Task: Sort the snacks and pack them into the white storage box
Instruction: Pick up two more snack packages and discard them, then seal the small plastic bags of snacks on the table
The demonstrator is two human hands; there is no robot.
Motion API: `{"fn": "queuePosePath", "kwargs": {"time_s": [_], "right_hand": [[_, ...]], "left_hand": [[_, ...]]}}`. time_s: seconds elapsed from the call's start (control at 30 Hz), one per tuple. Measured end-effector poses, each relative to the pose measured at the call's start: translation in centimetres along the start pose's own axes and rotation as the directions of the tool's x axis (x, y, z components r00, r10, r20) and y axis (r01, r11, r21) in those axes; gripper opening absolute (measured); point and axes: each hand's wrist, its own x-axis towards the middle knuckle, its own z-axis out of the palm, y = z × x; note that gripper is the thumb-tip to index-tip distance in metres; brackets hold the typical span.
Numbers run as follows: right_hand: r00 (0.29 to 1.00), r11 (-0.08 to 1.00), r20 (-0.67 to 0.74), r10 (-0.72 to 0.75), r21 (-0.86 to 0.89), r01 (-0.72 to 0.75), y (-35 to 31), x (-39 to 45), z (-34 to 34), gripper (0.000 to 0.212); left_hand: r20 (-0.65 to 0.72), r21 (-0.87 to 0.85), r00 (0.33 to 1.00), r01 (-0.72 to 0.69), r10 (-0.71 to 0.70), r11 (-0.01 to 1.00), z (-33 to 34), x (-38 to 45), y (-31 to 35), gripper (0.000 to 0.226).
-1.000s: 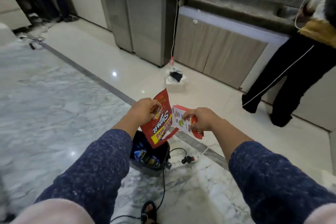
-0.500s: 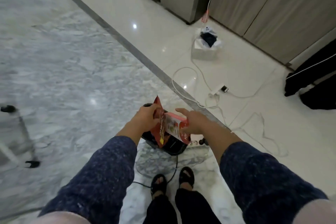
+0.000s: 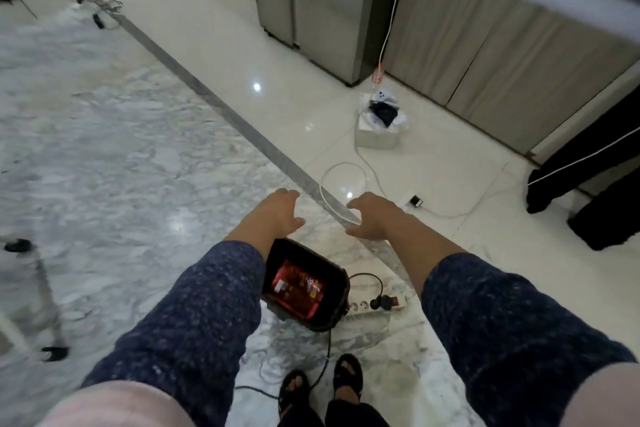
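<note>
A dark open bin [image 3: 337, 314] stands on the marble floor just in front of my feet. Red snack packets [image 3: 298, 289] lie inside it. My left hand [image 3: 277, 215] hovers above and beyond the bin's far left corner, fingers apart, holding nothing. My right hand [image 3: 372, 217] is level with it a little to the right, also empty with fingers spread. A small white box [image 3: 375, 139] with white and dark items in it sits on the floor farther off, near the cabinets.
A white power strip [image 3: 375, 305] with a black plug lies right of the bin. White cables [image 3: 343, 180] loop across the floor. Another person's dark-trousered legs [image 3: 588, 177] stand at right. A fridge [image 3: 322, 3] and cabinets [image 3: 502, 55] line the back.
Both hands held a red snack bag and a red-and-white box over the bin; now both hands are empty and raised, and the red packets lie inside the bin.
</note>
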Motion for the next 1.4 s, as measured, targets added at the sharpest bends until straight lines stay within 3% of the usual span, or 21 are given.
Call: {"fn": "queuePosePath", "kwargs": {"time_s": [0.2,0.4,0.53,0.73,0.9,1.1,1.23,1.4], "right_hand": [[0.977,0.995,-0.191,0.098,0.015,-0.097,2.6,-5.8,-9.5,0.070],[0.871,0.955,-0.396,0.291,0.072,-0.286,5.0,-14.4,-15.2,0.066],[0.758,0.874,-0.439,0.482,0.183,-0.450,6.4,-22.1,-14.7,0.064],[0.538,0.678,-0.417,0.733,0.378,-0.630,6.3,-34.8,-8.9,0.060],[0.330,0.441,-0.296,0.896,0.514,-0.735,5.5,-45.5,-1.4,0.057],[0.069,0.183,-0.213,0.975,0.583,-0.792,2.2,-58.6,6.0,0.065],[-0.119,-0.020,-0.116,0.986,0.627,-0.779,-0.2,-67.6,12.0,0.065],[-0.272,-0.208,-0.003,0.962,0.638,-0.741,-3.0,-77.5,19.0,0.063]], "left_hand": [[-0.142,0.104,0.984,-0.096,0.111,0.990,-9.8,-2.0,7.1,0.071],[-0.295,0.254,0.890,-0.278,0.348,0.926,-16.1,-4.7,13.9,0.063],[-0.269,0.339,0.815,-0.418,0.513,0.843,-17.3,-7.3,19.0,0.062],[-0.166,0.422,0.665,-0.619,0.728,0.662,-14.2,-13.9,26.1,0.067],[0.001,0.452,0.478,-0.784,0.879,0.426,-8.3,-20.9,31.9,0.067],[0.127,0.446,0.237,-0.881,0.963,0.158,-1.4,-31.3,39.0,0.065],[0.249,0.415,0.064,-0.909,0.966,-0.047,4.7,-40.4,43.3,0.069],[0.334,0.339,-0.156,-0.901,0.930,-0.272,12.8,-51.1,47.8,0.069]]}}
